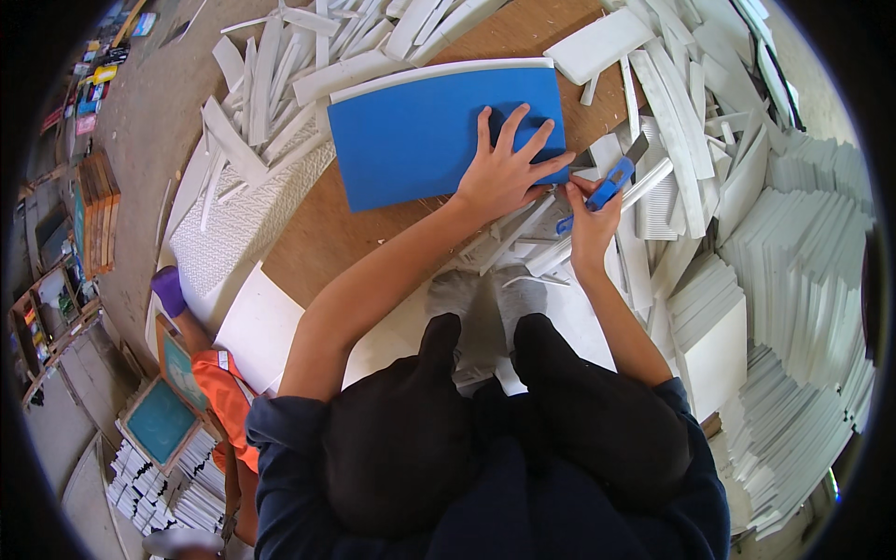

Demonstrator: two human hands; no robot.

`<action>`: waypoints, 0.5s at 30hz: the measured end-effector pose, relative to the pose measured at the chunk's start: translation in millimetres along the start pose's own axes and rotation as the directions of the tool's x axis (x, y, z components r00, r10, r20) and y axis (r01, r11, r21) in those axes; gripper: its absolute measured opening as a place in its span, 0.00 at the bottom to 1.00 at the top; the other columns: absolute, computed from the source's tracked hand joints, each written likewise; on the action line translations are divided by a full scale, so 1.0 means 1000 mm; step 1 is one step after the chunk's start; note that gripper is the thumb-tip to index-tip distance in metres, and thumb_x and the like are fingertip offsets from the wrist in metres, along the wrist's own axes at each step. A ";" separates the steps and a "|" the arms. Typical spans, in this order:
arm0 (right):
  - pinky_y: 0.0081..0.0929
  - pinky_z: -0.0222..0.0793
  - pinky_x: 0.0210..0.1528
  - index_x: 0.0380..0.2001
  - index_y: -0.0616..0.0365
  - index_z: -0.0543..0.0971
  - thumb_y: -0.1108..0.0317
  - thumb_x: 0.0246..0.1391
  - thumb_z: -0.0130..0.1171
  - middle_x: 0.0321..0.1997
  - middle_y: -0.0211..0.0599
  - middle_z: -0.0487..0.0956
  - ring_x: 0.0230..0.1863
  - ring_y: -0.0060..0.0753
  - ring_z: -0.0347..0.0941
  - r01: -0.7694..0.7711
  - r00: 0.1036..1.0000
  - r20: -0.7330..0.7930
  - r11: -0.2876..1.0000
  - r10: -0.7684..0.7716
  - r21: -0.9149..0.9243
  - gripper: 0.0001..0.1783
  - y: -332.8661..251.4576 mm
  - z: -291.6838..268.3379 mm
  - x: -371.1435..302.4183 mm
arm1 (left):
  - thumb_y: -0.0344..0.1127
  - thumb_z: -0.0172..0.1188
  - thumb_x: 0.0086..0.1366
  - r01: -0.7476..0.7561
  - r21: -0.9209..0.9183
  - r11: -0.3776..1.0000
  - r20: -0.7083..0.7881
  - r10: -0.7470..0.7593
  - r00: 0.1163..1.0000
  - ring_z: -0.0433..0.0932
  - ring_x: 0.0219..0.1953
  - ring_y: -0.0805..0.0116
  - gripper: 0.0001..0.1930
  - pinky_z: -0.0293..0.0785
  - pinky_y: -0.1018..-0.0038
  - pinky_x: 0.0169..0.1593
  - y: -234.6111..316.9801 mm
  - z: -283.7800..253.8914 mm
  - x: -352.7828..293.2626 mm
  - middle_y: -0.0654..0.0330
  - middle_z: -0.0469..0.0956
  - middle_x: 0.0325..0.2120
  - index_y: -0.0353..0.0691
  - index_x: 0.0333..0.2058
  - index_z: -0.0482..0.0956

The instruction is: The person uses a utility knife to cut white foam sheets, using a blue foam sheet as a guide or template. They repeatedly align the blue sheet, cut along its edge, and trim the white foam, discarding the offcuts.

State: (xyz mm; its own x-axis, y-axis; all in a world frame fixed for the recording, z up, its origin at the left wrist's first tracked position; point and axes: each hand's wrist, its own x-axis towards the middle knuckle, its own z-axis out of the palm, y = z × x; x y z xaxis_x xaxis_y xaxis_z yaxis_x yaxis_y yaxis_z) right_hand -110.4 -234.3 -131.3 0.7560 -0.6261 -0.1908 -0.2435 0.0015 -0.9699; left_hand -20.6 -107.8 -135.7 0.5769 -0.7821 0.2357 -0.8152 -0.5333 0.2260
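Note:
A blue rectangular panel point(401, 140) with a white strip along its far edge lies on a brown wooden board point(322, 229). My left hand point(504, 173) presses flat on the panel's right part, fingers spread. Just off the panel's near right corner, my right hand point(593, 224) is closed around a blue utility knife point(611, 184). The knife's blade is out and points away to the upper right. A narrow white strip point(644, 187) runs behind my right hand; whether my fingers touch it I cannot tell.
White offcuts point(280, 75) heap along the board's far and left sides, and more point(677, 140) lie at the right. Stacked white sheets point(784, 243) stand far right. At the left a co-worker's orange sleeve point(229, 397) and purple-gloved hand point(169, 291) show near framed green boards point(161, 422).

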 end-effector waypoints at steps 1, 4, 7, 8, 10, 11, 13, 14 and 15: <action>0.23 0.70 0.41 0.32 0.62 0.62 0.79 0.47 0.56 0.33 0.43 0.76 0.36 0.30 0.73 -0.004 1.000 -0.003 1.000 0.004 0.013 0.13 0.000 0.001 0.000 | 0.51 0.62 0.46 -0.004 0.003 1.000 0.003 0.004 1.000 0.50 0.58 0.46 0.30 0.45 0.35 0.51 -0.001 0.000 0.000 0.61 0.59 0.55 0.70 0.52 0.65; 0.24 0.69 0.41 0.33 0.62 0.62 0.78 0.47 0.57 0.34 0.43 0.76 0.37 0.30 0.73 -0.002 1.000 -0.003 1.000 0.002 0.009 0.14 0.001 0.001 -0.001 | 0.51 0.62 0.46 -0.015 0.030 0.999 0.030 0.014 0.999 0.50 0.59 0.47 0.29 0.45 0.34 0.51 -0.001 0.001 0.000 0.61 0.59 0.55 0.68 0.50 0.67; 0.25 0.67 0.43 0.36 0.63 0.63 0.77 0.47 0.58 0.35 0.43 0.76 0.38 0.30 0.73 -0.001 1.000 0.002 0.999 0.001 -0.043 0.16 0.004 0.002 -0.002 | 0.52 0.63 0.44 -0.018 0.064 0.998 -0.014 0.019 1.000 0.51 0.58 0.47 0.32 0.46 0.34 0.51 0.000 0.006 -0.001 0.61 0.59 0.55 0.68 0.52 0.65; 0.25 0.67 0.43 0.37 0.63 0.64 0.76 0.46 0.58 0.36 0.43 0.76 0.39 0.30 0.73 -0.020 1.000 -0.003 0.999 0.020 -0.034 0.16 0.000 0.006 -0.004 | 0.53 0.63 0.43 -0.014 0.060 0.998 -0.030 0.016 0.999 0.51 0.58 0.47 0.32 0.46 0.33 0.51 0.000 0.007 -0.001 0.61 0.59 0.55 0.67 0.51 0.66; 0.26 0.66 0.44 0.39 0.64 0.64 0.75 0.46 0.59 0.37 0.43 0.76 0.39 0.31 0.73 -0.017 1.000 -0.011 0.999 0.016 -0.039 0.18 -0.001 0.009 -0.003 | 0.54 0.64 0.41 -0.009 0.050 0.999 -0.062 0.012 0.998 0.52 0.58 0.47 0.33 0.45 0.32 0.52 0.001 0.006 -0.002 0.61 0.59 0.54 0.66 0.51 0.67; 0.26 0.66 0.44 0.39 0.64 0.64 0.75 0.46 0.59 0.37 0.43 0.76 0.39 0.31 0.73 0.005 1.000 -0.014 0.999 -0.006 -0.053 0.18 0.004 0.008 -0.001 | 0.54 0.63 0.42 -0.008 0.054 0.999 -0.054 0.011 0.998 0.52 0.58 0.47 0.33 0.45 0.32 0.52 0.002 0.005 -0.001 0.61 0.59 0.54 0.65 0.51 0.66; 0.26 0.66 0.44 0.40 0.64 0.64 0.75 0.46 0.59 0.38 0.43 0.76 0.39 0.32 0.73 0.038 0.999 -0.026 0.995 -0.041 -0.092 0.18 0.008 0.010 -0.001 | 0.55 0.62 0.43 -0.005 0.062 0.998 -0.039 0.007 0.999 0.51 0.58 0.47 0.34 0.45 0.32 0.52 0.003 0.004 -0.001 0.61 0.59 0.54 0.64 0.53 0.65; 0.26 0.66 0.44 0.39 0.64 0.64 0.75 0.46 0.59 0.38 0.43 0.76 0.39 0.32 0.73 0.050 0.998 -0.034 0.992 -0.054 -0.118 0.18 0.008 0.010 -0.002 | 0.54 0.62 0.44 -0.003 0.063 0.998 -0.031 0.005 1.000 0.51 0.59 0.47 0.34 0.45 0.33 0.52 0.003 0.003 -0.001 0.61 0.59 0.55 0.65 0.53 0.64; 0.26 0.66 0.43 0.39 0.64 0.64 0.75 0.46 0.59 0.38 0.43 0.76 0.39 0.32 0.73 0.061 0.997 -0.044 0.988 -0.068 -0.143 0.17 0.008 0.011 -0.002 | 0.54 0.61 0.45 -0.001 0.063 0.998 -0.023 0.003 1.000 0.50 0.59 0.48 0.34 0.45 0.33 0.52 0.003 0.003 0.000 0.61 0.58 0.55 0.65 0.54 0.63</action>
State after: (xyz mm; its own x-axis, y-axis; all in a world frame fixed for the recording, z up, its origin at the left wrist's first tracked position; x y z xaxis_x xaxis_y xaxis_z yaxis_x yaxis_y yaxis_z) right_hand -107.4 -224.1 -140.2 0.7435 -0.6583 -0.1180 -0.2817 -0.1482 -0.9480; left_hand -23.9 -110.3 -137.9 0.5756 -0.7760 0.2578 -0.8176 -0.5514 0.1656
